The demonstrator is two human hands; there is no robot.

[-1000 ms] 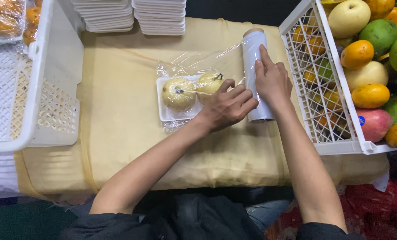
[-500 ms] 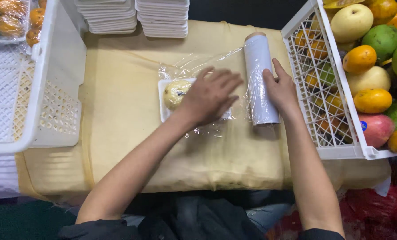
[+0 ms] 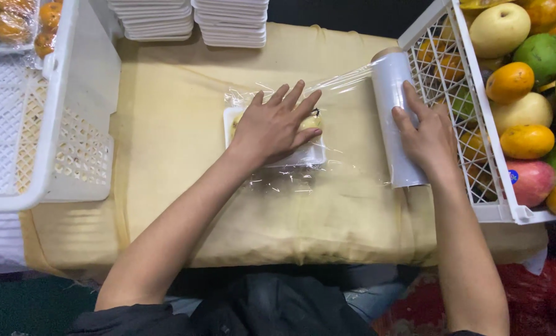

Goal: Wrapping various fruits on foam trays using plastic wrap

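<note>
Yellow cloth covers the table (image 3: 166, 186), flanked by a white slatted crate (image 3: 47, 143) on the left and a crate of mixed fruit (image 3: 477, 124) on the right, with stacks of white foam trays (image 3: 191, 18) at the far edge. Clear cling film (image 3: 343, 84) runs from the roll (image 3: 393, 93) across a small white foam tray (image 3: 312, 154) of pale fruit (image 3: 309, 122) at the table's middle. The left hand (image 3: 275, 124) lies flat, fingers spread, pressing the film onto the fruit; the right hand (image 3: 427, 134) rests open-palmed on the roll, steadying it. Covering looks about halfway: film is over the top, but it is uncut and its edges lie loose around the tray.
</note>
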